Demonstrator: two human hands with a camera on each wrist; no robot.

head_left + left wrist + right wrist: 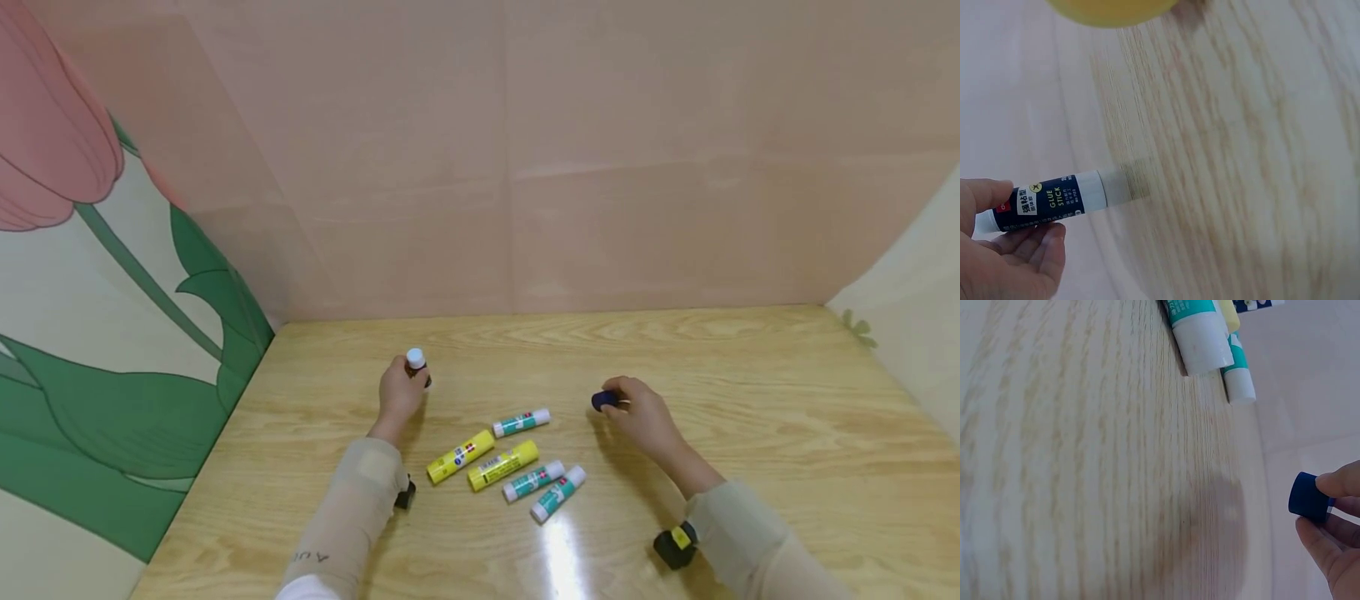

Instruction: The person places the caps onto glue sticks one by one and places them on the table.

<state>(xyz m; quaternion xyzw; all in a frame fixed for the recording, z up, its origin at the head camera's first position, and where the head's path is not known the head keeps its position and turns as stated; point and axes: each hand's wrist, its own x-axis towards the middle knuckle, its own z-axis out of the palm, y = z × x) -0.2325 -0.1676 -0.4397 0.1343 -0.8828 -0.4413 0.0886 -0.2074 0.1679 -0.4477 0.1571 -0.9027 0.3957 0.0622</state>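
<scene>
In the head view my left hand (400,390) grips a glue stick (416,360) with a dark navy label and white ends, tilted close over the table. The left wrist view shows thumb and fingers round one end of this glue stick (1050,201), its other white end pointing out from the hand. Over to the right, my right hand (639,417) pinches a short dark blue cylinder (602,401) between thumb and fingertips. The right wrist view has this cylinder (1309,497) with its rear part hidden by the fingers; I cannot tell whether it is a loose cap.
Between the hands lie two yellow glue sticks (461,457) (503,465) and three teal-and-white ones (521,422) (533,481) (558,494) on the wood-grain table (300,467). A pink cloth backdrop (510,167) rises behind the table, with a tulip-patterned cloth (97,433) at left.
</scene>
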